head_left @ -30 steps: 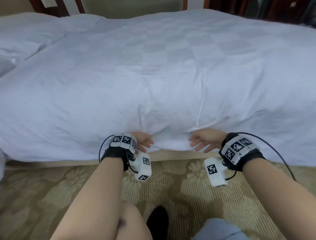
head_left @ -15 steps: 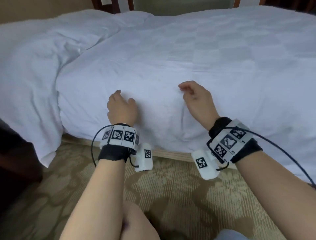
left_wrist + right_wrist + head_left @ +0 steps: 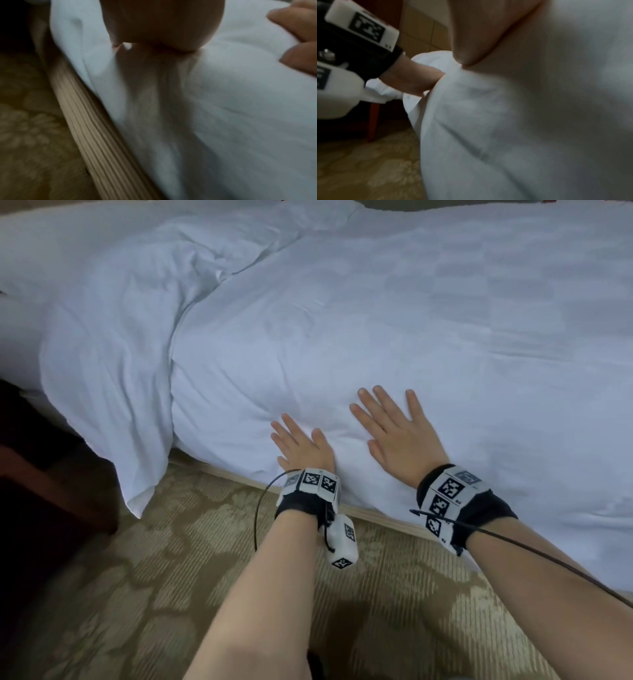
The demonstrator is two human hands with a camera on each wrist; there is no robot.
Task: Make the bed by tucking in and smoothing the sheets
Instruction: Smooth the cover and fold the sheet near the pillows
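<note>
Standing on patterned carpet (image 3: 147,594) just behind both wrists. Wearing black wristbands (image 3: 305,508) with white marker tags on both arms, a cable trailing from each. Running between carpet and bedding, a ribbed beige bed base (image 3: 96,135), just below the left wrist.

Pressing the left hand (image 3: 303,445) flat against the near edge of the white duvet (image 3: 411,320), fingers straight and spread, holding nothing. Pressing the right hand (image 3: 397,433) flat as well, a little farther onto the top of the bed, fingers fanned wide, palm down, gripping nothing. Lying close beside each other, the two hands, not touching. Dimpling softly under both palms, the cloth, with small creases fanning out ahead of the fingertips.

Hanging off the bed edge to the left of the left hand, a loose rumpled fold of white sheet (image 3: 113,392), its corner drooping toward the carpet. Bunching up beyond it, more crumpled fabric. Stretching away ahead of and to the right of the right hand, the duvet with a faint checked weave, lying mostly smooth. Showing dark at the far left, beside the hanging fold, a piece of reddish-brown wooden furniture (image 3: 37,474).
</note>
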